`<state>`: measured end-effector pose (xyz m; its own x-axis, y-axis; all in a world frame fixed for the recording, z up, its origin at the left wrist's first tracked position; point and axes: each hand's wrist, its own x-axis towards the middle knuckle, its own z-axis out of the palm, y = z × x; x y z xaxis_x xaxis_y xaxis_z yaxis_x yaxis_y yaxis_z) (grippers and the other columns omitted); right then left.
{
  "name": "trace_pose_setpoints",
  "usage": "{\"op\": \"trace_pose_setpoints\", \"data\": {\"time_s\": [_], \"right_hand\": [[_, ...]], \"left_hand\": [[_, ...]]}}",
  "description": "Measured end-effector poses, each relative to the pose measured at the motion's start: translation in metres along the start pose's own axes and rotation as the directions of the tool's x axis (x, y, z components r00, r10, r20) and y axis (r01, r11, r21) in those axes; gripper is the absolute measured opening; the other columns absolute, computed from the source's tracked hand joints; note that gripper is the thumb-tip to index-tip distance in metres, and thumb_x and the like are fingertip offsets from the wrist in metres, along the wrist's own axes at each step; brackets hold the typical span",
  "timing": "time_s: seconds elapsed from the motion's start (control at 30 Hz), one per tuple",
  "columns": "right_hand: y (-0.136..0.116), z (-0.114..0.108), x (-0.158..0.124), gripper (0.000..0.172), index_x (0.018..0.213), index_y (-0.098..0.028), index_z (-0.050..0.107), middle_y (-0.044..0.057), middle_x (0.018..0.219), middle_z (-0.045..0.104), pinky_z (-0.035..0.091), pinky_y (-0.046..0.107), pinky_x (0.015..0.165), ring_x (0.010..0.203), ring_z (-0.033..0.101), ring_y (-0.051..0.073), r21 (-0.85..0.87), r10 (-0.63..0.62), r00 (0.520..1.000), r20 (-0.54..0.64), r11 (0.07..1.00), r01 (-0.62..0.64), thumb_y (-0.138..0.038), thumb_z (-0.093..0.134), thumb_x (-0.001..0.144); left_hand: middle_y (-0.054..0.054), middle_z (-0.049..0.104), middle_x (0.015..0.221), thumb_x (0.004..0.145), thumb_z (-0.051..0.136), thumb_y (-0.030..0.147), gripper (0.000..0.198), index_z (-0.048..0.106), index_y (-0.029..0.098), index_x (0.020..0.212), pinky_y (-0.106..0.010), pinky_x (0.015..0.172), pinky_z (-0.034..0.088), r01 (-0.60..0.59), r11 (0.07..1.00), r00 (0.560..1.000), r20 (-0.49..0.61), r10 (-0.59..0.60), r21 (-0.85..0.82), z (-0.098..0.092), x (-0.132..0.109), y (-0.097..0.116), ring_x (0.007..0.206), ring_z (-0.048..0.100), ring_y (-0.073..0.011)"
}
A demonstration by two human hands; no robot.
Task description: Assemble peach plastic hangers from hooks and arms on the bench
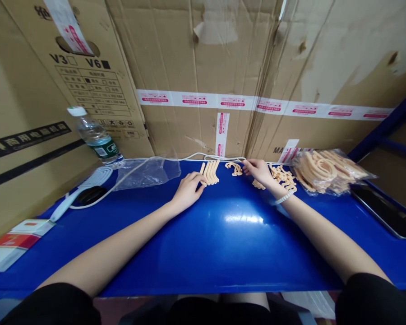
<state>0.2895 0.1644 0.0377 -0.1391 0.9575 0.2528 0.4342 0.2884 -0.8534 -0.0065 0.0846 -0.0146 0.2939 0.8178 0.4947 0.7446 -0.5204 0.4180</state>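
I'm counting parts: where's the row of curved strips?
In the head view, the curved strips lie centrally on the blue table, at its back, right of the left hand.

We see black short sleeves (50, 307) and a pale bracelet (284, 197).
The sleeves look plain and loose, leaving both forearms (122, 246) bare down to the left hand (186, 193) and right hand (260, 172). Around the right wrist (277, 191) sits the bracelet, thin and whitish, its surface bumpy; whether of beads or a twisted coil we cannot tell. At the lap we make out more black clothing (219, 314).
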Motion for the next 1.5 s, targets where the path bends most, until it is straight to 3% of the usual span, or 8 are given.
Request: {"op": "trace_pose_setpoints", "data": {"time_s": [0.27,0.53,0.7,0.83,1.07,1.3,1.43,1.5], "right_hand": [[-0.017,-0.006,-0.063,0.039,0.090,-0.019,0.068,0.006,0.080,0.071,0.063,0.037,0.079,0.075,0.070,0.019,0.487,0.179,0.983,0.031,0.856,-0.171,-0.046,0.089,0.069],[-0.015,0.006,-0.110,0.044,0.104,-0.022,0.068,0.007,0.095,0.077,0.058,0.040,0.100,0.097,0.074,0.022,0.649,0.297,0.934,0.198,0.674,-0.352,-0.029,0.091,0.068],[-0.022,0.009,-0.116,0.029,0.090,-0.021,0.073,0.006,0.102,0.078,0.058,0.037,0.098,0.095,0.074,0.019,0.663,0.300,0.911,0.283,0.625,-0.412,-0.027,0.091,0.069],[-0.027,0.019,-0.125,0.033,0.088,-0.020,0.074,0.006,0.097,0.079,0.060,0.032,0.091,0.088,0.075,0.017,0.686,0.293,0.893,0.341,0.572,-0.450,-0.027,0.095,0.064],[-0.036,0.033,-0.139,0.025,0.091,-0.018,0.075,0.005,0.098,0.076,0.060,0.038,0.094,0.096,0.074,0.020,0.687,0.183,0.866,0.465,0.542,-0.484,-0.031,0.089,0.074],[-0.036,0.033,-0.140,0.022,0.090,-0.019,0.073,0.003,0.096,0.075,0.061,0.037,0.091,0.092,0.074,0.018,0.694,0.170,0.854,0.492,0.515,-0.503,-0.030,0.088,0.077],[-0.036,0.031,-0.137,0.024,0.090,-0.018,0.073,0.005,0.096,0.076,0.062,0.036,0.089,0.092,0.075,0.020,0.684,0.153,0.832,0.533,0.500,-0.530,-0.032,0.088,0.078],[-0.036,0.030,-0.136,0.024,0.090,-0.017,0.072,0.006,0.099,0.077,0.062,0.035,0.089,0.094,0.076,0.021,0.678,0.154,0.819,0.553,0.489,-0.549,-0.032,0.087,0.079]], "left_hand": [[-0.010,0.061,0.112,0.096,0.054,0.018,0.013,0.064,0.020,0.102,-0.045,0.092,0.050,-0.038,0.996,0.996,0.089,0.030,0.086,-0.006,-0.001,0.004,0.103,0.057,-0.0273],[-0.010,0.062,0.111,0.094,0.044,0.008,0.023,0.063,0.020,0.099,-0.042,0.086,0.052,-0.022,0.997,0.998,0.055,0.018,0.070,-0.010,-0.001,0.018,0.095,0.061,-0.0250],[-0.009,0.065,0.113,0.099,0.046,0.014,0.016,0.060,0.020,0.100,-0.036,0.097,0.051,-0.106,0.992,0.994,-0.031,0.104,-0.068,-0.019,-0.002,0.052,0.107,0.064,-0.0211],[-0.009,0.070,0.106,0.099,0.054,0.019,0.010,0.063,0.019,0.094,-0.035,0.095,0.053,-0.202,0.901,0.979,-0.071,0.190,-0.384,-0.019,-0.010,0.083,0.103,0.067,-0.0210],[-0.005,0.063,0.097,0.093,0.062,0.021,0.006,0.063,0.020,0.098,-0.032,0.081,0.059,0.013,0.726,0.999,0.046,0.026,-0.687,0.000,-0.023,0.098,0.085,0.066,-0.0162],[-0.005,0.056,0.118,0.074,0.081,0.024,0.074,0.039,0.030,0.134,-0.032,0.077,0.063,0.231,0.406,0.964,0.151,-0.220,-0.884,0.007,-0.021,0.097,0.085,0.070,-0.0148],[-0.001,0.062,0.086,0.075,0.081,0.025,0.030,0.057,0.018,0.092,-0.031,0.079,0.060,0.265,0.392,0.961,0.206,-0.187,-0.881,0.009,-0.021,0.095,0.083,0.069,-0.0175],[0.000,0.061,0.082,0.075,0.082,0.026,0.029,0.055,0.017,0.079,-0.031,0.079,0.059,0.250,0.416,0.963,0.180,-0.200,-0.874,0.011,-0.023,0.094,0.081,0.068,-0.0163]]}}
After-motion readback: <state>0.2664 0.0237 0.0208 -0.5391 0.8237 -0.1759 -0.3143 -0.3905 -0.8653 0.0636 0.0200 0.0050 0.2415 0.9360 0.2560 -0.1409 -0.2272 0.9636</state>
